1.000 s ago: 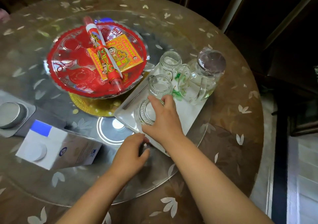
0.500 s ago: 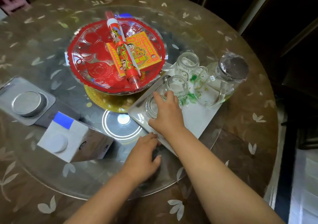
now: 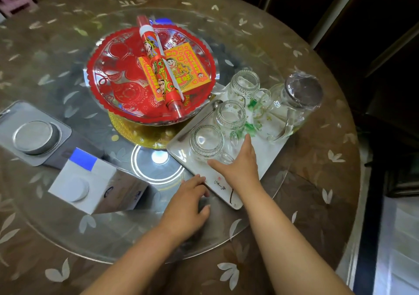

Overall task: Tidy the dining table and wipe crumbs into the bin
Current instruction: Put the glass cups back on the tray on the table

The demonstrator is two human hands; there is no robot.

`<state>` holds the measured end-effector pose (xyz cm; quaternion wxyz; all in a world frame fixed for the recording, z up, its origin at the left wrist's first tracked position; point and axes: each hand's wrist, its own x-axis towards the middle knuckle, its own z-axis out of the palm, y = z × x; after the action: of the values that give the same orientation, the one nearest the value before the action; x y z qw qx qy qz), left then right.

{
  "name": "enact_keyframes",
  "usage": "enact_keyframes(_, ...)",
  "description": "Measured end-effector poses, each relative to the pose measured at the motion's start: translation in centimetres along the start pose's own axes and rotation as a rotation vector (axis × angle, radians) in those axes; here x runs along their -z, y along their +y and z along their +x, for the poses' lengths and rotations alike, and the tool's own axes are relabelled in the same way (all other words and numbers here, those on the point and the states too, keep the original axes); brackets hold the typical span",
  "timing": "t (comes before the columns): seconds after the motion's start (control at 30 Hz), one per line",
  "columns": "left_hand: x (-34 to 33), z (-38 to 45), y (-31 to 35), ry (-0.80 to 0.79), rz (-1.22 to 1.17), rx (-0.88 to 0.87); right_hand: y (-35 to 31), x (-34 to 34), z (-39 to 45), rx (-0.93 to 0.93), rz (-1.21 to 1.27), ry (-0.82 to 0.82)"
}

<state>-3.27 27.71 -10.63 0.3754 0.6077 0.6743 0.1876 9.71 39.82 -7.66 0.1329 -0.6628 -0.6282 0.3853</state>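
A white tray [image 3: 269,156] lies on the glass turntable [image 3: 140,233] at the right. Three upturned glass cups stand on it in a row: the near cup [image 3: 206,141], the middle cup [image 3: 230,115] and the far cup [image 3: 243,83]. A glass pitcher [image 3: 292,104] lies at the tray's far right. My right hand [image 3: 238,165] rests flat on the tray just right of the near cup, fingers straight and spread. My left hand [image 3: 188,201] lies on the turntable, its fingertips touching the tray's near-left edge.
A red plate [image 3: 113,86] holds a red tube [image 3: 158,67] and a yellow packet [image 3: 188,67]. A metal spoon [image 3: 213,108] leans on the tray's far-left edge. A white carton [image 3: 90,183] and a grey pack with a round lid [image 3: 34,136] sit at the left.
My right hand has come off the top of the near cup and now lies flat on the tray beside it. My left hand stays at the tray's edge.
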Motion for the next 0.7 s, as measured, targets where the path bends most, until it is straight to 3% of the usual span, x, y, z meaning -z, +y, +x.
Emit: enact_keyframes(0.7,0.0,-0.2,0.3,-0.019,0.035,-0.024,-2.0,-1.9,1.9,0.051,-0.016,-0.020)
